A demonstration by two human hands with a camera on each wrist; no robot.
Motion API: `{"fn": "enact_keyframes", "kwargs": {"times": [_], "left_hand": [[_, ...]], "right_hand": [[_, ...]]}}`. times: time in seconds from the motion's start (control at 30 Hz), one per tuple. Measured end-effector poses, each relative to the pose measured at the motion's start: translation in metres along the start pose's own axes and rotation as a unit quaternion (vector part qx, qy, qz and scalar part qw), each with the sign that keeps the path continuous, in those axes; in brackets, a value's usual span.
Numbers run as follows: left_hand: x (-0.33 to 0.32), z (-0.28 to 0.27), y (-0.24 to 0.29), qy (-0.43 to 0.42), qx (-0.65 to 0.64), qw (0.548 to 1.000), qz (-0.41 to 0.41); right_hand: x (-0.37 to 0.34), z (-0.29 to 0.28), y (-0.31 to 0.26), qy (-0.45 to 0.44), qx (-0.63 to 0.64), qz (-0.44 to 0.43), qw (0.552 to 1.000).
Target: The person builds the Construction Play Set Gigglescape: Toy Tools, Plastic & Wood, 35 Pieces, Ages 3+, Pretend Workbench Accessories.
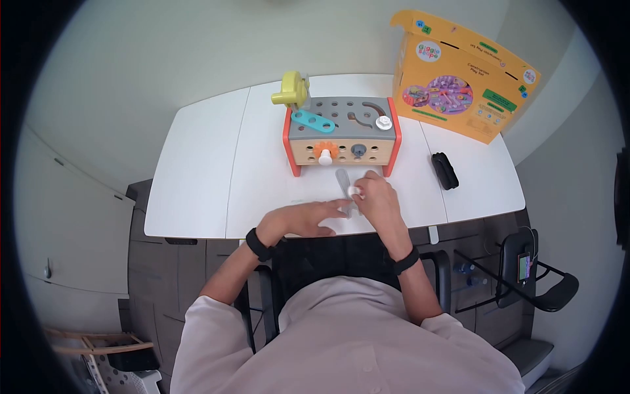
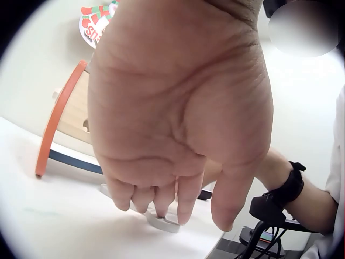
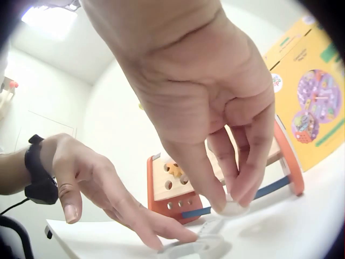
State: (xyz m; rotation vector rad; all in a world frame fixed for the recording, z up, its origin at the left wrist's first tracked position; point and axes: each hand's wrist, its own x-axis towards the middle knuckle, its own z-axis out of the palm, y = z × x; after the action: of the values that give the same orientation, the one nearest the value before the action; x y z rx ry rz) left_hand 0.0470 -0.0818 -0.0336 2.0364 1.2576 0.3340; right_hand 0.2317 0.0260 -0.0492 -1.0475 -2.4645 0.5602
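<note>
A grey wrench-like piece [image 1: 342,180] lies on the white table in front of the toy workbench [image 1: 344,125]. My right hand [image 1: 378,200] pinches a small white piece [image 1: 354,192] between thumb and fingertips, right over the grey piece; the right wrist view shows the white piece [image 3: 232,208] at the fingertips. My left hand [image 1: 303,218] reaches in from the left with fingers extended, and its fingertips touch the grey piece [image 3: 183,249]. In the left wrist view the palm [image 2: 178,108] hides much of the grey piece [image 2: 163,223].
On the workbench are a turquoise strip [image 1: 313,121], a yellow-green part [image 1: 293,90], an orange gear [image 1: 325,150] and a white knob [image 1: 383,123]. A black case [image 1: 445,171] lies to the right. The yellow box [image 1: 459,79] stands at the back right.
</note>
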Motion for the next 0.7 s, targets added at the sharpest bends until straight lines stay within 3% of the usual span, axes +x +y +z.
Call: {"fn": "enact_keyframes", "kwargs": {"times": [0.03,0.13,0.23,0.37,0.47,0.57,0.63,0.7], "left_hand": [[0.000,-0.004,-0.003,-0.001,-0.001,1.000,0.000],[-0.008,-0.014,-0.010,0.069,0.020,0.997,-0.037],[-0.009,-0.010,-0.016,0.218,-0.001,0.965,-0.143],[-0.005,0.000,-0.030,0.217,-0.038,0.966,-0.133],[0.000,0.006,-0.040,0.183,-0.103,0.963,-0.169],[0.003,0.010,-0.050,0.186,-0.049,0.963,-0.188],[0.000,0.010,-0.055,0.246,0.062,0.956,-0.146],[-0.002,0.012,-0.058,0.262,0.077,0.948,-0.164]], "right_hand": [[0.002,0.000,-0.002,-0.011,0.067,-0.045,0.997],[0.003,0.017,-0.005,-0.012,0.083,-0.113,0.990],[0.003,0.025,-0.015,-0.023,0.087,-0.135,0.987],[0.000,0.043,-0.024,-0.033,0.099,-0.127,0.986],[-0.001,0.054,-0.025,-0.026,0.085,-0.120,0.989],[-0.006,0.050,-0.026,-0.021,0.083,-0.113,0.990],[-0.009,0.044,-0.026,-0.017,0.092,-0.113,0.989],[-0.013,0.040,-0.021,0.017,0.021,-0.110,0.994]]}}
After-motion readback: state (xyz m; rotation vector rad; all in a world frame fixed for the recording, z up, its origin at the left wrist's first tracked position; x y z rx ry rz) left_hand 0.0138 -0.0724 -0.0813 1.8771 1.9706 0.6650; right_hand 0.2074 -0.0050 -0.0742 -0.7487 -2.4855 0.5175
